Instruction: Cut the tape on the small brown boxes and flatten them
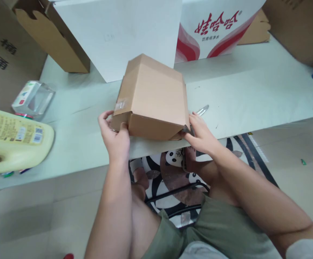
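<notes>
A brown cardboard box (159, 93) is tilted over the near edge of the table, with a strip of clear tape (122, 104) on its left side. My left hand (114, 135) grips its near left corner, thumb on the front face and fingers round the side. At the near right corner, my right hand (199, 133) is closed on the box's edge; its fingertips are partly hidden. A slim, shiny pointed object (203, 110) shows just beyond my right hand. Whether that hand touches it, I cannot tell.
Behind the box stand a white carton (118, 32) and a white-and-red printed carton (216, 32). To the left are a yellow jug (16, 140), a clear plastic bottle (35, 99) and an open brown carton (56, 39). A panda-patterned mat (159, 180) lies below the table (240, 97).
</notes>
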A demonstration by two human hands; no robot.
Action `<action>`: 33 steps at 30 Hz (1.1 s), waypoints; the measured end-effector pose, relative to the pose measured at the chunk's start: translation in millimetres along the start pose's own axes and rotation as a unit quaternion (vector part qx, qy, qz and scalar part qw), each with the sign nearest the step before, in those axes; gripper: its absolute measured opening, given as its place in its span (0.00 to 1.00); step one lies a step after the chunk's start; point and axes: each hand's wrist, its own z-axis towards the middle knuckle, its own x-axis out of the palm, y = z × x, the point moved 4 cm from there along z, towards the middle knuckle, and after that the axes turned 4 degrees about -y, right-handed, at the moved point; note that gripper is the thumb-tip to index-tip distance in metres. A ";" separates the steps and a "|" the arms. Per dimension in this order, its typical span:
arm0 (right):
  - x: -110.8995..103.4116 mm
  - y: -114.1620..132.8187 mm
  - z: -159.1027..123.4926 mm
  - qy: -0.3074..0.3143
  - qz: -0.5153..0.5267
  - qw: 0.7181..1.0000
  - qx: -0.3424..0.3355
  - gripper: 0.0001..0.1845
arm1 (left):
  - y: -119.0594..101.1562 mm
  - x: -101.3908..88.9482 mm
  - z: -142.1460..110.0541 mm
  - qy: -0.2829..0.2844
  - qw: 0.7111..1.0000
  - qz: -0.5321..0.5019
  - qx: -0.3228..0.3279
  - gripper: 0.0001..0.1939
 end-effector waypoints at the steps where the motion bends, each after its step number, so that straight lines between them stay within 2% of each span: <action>1: -2.2 3.9 1.2 -0.013 0.046 0.999 -0.004 0.26 | 1.2 -0.5 2.0 0.004 1.000 0.025 0.000 0.26; 4: -6.3 8.7 0.8 -0.063 0.140 0.988 0.015 0.28 | -0.4 -0.1 6.3 0.002 0.999 0.050 -0.012 0.20; 6: -5.4 8.6 -1.9 -0.080 0.167 0.982 0.029 0.33 | -4.9 2.3 6.9 0.004 0.999 0.037 -0.014 0.15; 9: -2.3 8.3 -5.7 -0.088 0.175 0.980 0.046 0.36 | -10.5 4.8 4.9 -0.019 0.999 -0.013 -0.030 0.14; 11: -1.3 9.5 -6.4 -0.086 0.172 0.980 0.055 0.33 | -12.1 7.6 2.3 -0.011 0.998 -0.039 -0.054 0.11; 13: -1.0 11.1 -5.7 -0.076 0.174 0.979 0.067 0.26 | -13.3 11.2 -0.3 0.021 0.996 -0.050 -0.070 0.09; 17: -2.2 9.9 -3.1 -0.074 0.175 0.976 0.101 0.19 | -14.1 12.9 -1.9 0.051 0.996 -0.053 -0.052 0.10; 20: -6.1 5.5 -2.0 -0.120 0.172 0.971 0.110 0.22 | -10.9 11.8 -0.3 0.053 0.995 -0.068 -0.045 0.10; 23: -11.8 1.9 -2.6 -0.181 0.160 0.964 0.108 0.29 | -8.1 8.7 2.1 0.023 0.995 -0.079 -0.057 0.10; 28: -14.7 0.5 -4.5 -0.182 0.158 0.962 0.125 0.29 | -17.4 7.4 3.7 0.023 0.990 -0.120 -0.065 0.05; 31: -16.3 -0.1 -5.7 -0.188 0.181 0.958 0.120 0.29 | -26.1 4.5 4.2 0.030 0.983 -0.154 -0.093 0.06; 33: -16.3 -1.9 -5.5 -0.191 0.216 0.952 0.103 0.24 | -30.2 1.6 4.6 0.049 0.977 -0.167 -0.122 0.06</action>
